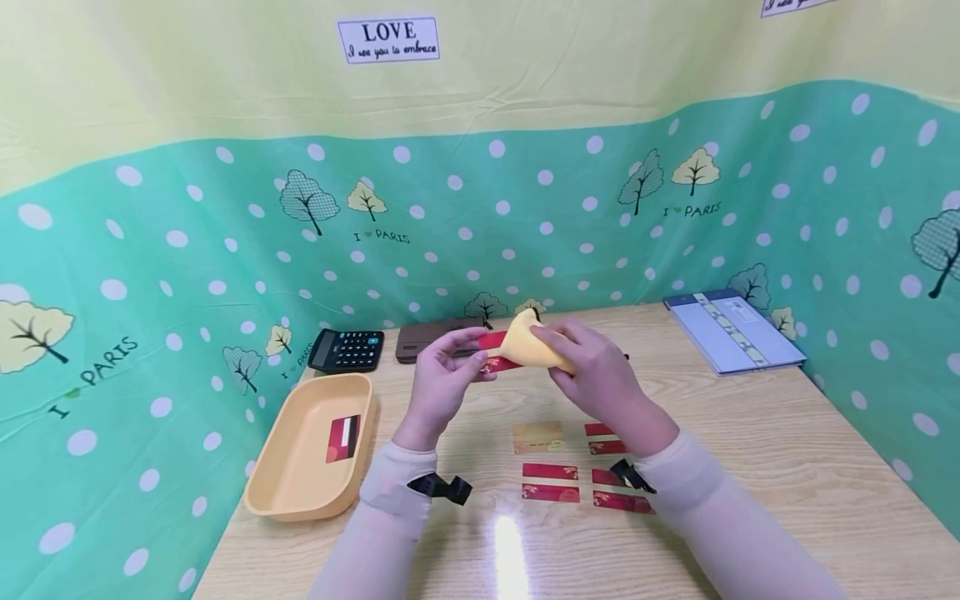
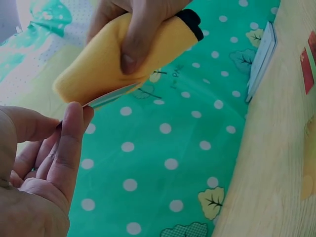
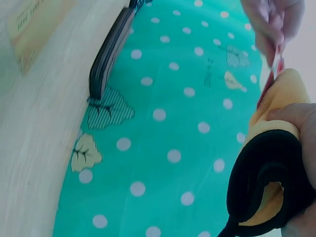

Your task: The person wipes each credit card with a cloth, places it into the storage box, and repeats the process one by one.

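A red card with a pale stripe (image 1: 493, 340) is held above the table, pinched at one end between the thumb and fingers of my left hand (image 1: 438, 383). My right hand (image 1: 600, 367) grips a folded yellow cloth with black edging (image 1: 527, 342), its thumb pressing into the fabric. In the left wrist view the cloth (image 2: 98, 64) is wrapped over the card's other end, and the card's edge (image 2: 111, 95) shows below it. The right wrist view shows the black edging (image 3: 242, 177) curled at the cloth's near end.
Below my hands lie a gold card (image 1: 537, 438) and several red striped cards (image 1: 551, 472). At left stands an orange tray (image 1: 258, 479) with a red card (image 1: 343, 438) inside. Along the back are a calculator (image 1: 348, 350), a brown wallet-like case (image 1: 423, 337) and a blue folder (image 1: 712, 333).
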Demonstrator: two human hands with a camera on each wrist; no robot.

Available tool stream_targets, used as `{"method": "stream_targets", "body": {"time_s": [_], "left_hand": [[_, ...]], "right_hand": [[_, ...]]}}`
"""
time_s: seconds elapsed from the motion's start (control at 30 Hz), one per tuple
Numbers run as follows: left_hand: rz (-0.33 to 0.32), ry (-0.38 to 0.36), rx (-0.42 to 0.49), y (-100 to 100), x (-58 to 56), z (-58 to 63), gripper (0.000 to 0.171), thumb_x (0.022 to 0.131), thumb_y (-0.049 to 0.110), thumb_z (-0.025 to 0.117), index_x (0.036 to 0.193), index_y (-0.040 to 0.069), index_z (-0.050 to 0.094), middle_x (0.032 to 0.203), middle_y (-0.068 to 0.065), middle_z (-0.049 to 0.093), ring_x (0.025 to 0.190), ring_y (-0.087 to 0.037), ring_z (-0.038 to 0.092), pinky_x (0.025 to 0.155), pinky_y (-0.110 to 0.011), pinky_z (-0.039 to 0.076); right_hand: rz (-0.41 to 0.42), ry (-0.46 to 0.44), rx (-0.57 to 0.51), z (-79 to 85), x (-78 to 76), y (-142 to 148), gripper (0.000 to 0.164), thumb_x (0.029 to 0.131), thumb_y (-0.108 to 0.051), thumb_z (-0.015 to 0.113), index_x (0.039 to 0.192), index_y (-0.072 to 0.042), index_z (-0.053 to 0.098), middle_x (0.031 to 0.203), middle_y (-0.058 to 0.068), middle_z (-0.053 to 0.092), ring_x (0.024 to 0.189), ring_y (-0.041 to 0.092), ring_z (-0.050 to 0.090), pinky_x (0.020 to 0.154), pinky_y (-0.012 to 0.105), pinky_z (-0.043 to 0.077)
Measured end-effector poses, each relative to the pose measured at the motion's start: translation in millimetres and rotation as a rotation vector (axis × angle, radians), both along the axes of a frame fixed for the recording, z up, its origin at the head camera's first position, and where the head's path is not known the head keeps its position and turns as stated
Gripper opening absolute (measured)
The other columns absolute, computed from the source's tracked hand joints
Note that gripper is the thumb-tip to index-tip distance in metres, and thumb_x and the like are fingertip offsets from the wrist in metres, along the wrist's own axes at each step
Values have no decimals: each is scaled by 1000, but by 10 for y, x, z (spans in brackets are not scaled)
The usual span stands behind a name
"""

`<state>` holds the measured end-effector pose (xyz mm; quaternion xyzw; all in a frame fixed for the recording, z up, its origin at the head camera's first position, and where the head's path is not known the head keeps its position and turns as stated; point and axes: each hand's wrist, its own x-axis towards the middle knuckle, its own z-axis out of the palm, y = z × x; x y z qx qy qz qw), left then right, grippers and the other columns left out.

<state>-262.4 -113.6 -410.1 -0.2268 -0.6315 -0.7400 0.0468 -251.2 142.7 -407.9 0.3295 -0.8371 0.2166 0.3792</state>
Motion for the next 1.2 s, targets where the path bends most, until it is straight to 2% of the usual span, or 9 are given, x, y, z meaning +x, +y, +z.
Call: {"method": "stream_targets", "body": {"time_s": [0.1,0.2,0.37,0.47,0.73,0.83,1.0,1.2], "left_hand": [[-14,6,-1,-7,-7,-8,35,99,-7,66,134,-8,62,122,-25,60,84,-21,75,79,-44,67],[-13,10,-4,-29,-19,-8,36,99,-6,67,134,-11,60,121,-29,59,84,-21,75,79,-44,67],[16,0,3,-76,-15,13,33,99,-5,68,131,-5,66,118,-28,59,81,-23,75,78,-45,67],[7,-10,11,-76,-14,9,32,99,-4,68,131,-1,67,118,-24,60,83,-25,76,78,-46,67],[-49,16,-1,5,-5,-28,33,98,-7,67,131,-5,65,118,-26,61,80,-21,74,77,-45,68],[-37,29,-7,-9,-12,-25,33,98,-6,68,131,-5,65,120,-29,60,80,-21,75,77,-44,68],[9,29,29,-55,-13,2,34,97,-6,69,131,-7,65,123,-30,59,80,-23,75,75,-44,68],[-7,18,31,-51,-5,9,35,98,-4,69,133,-7,63,127,-23,62,84,-22,76,78,-43,68]], "right_hand": [[35,19,16,-9,25,-56,62,77,3,87,134,-12,70,113,12,68,97,32,71,83,48,65],[37,28,30,-20,20,-51,62,77,3,88,134,-12,70,114,12,69,97,32,71,83,48,65],[-23,14,9,-21,-49,67,62,77,4,87,135,-13,70,116,13,69,99,35,71,82,52,66],[-45,-5,-9,-31,-75,116,64,79,4,85,137,-15,69,119,13,68,101,35,71,83,52,65],[-18,32,18,-11,7,-11,65,78,1,89,137,-14,69,118,16,69,103,36,70,89,52,64],[-12,32,16,6,13,9,64,78,2,88,137,-14,69,118,16,69,103,36,71,87,52,65],[-58,12,-11,32,-10,83,67,77,7,86,138,-15,69,119,13,69,101,35,71,84,52,65],[-25,27,7,64,54,21,66,77,5,87,138,-13,68,119,15,68,104,36,70,88,53,64]]}}
